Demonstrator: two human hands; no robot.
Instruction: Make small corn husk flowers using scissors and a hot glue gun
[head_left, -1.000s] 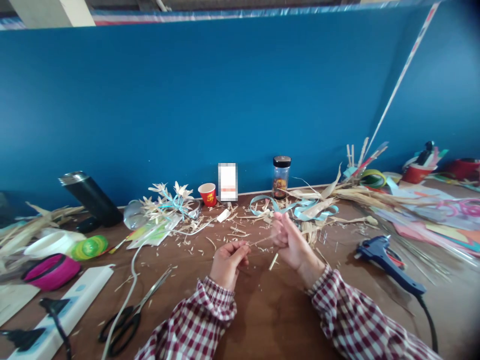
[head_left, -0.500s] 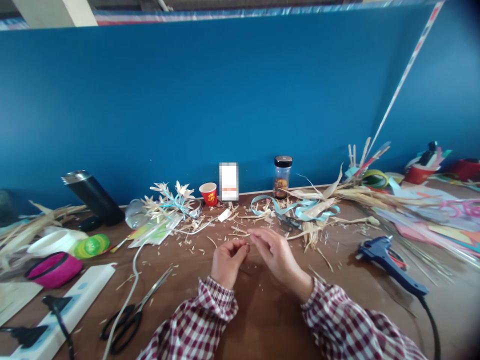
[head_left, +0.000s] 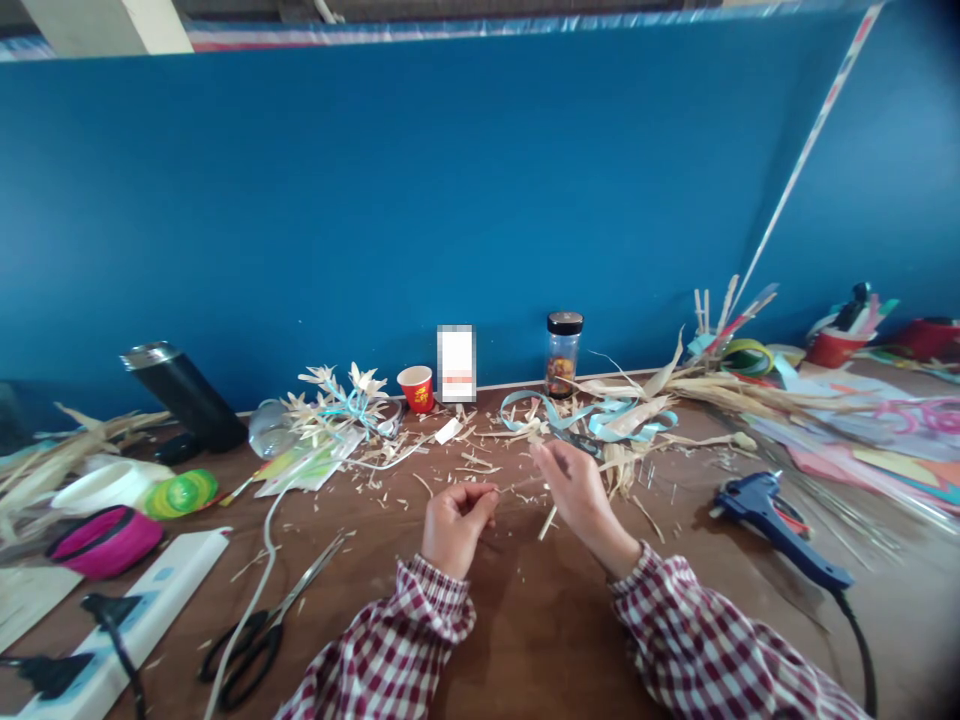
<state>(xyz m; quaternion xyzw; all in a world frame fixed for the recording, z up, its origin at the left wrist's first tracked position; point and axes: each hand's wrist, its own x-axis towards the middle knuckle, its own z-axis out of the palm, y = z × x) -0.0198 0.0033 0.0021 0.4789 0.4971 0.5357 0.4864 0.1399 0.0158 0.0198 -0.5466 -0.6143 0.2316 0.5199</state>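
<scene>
So there's a huge blue partition (head_left: 480, 200) right behind the red paper cup (head_left: 421, 396), and a brown table (head_left: 525, 640) under it. Black-handled scissors (head_left: 278, 613) lie front-left of the cup, and a blue glue gun (head_left: 752, 498) is way over to its right. Right hand (head_left: 577, 500), in front and to the right of the cup, has curled fingers, too blurry to tell if they're gripping. Left hand (head_left: 455, 520), just in front of the cup, pinches a thin strand (head_left: 516, 486) that runs from there, front-right of the cup, toward the right fingers.
</scene>
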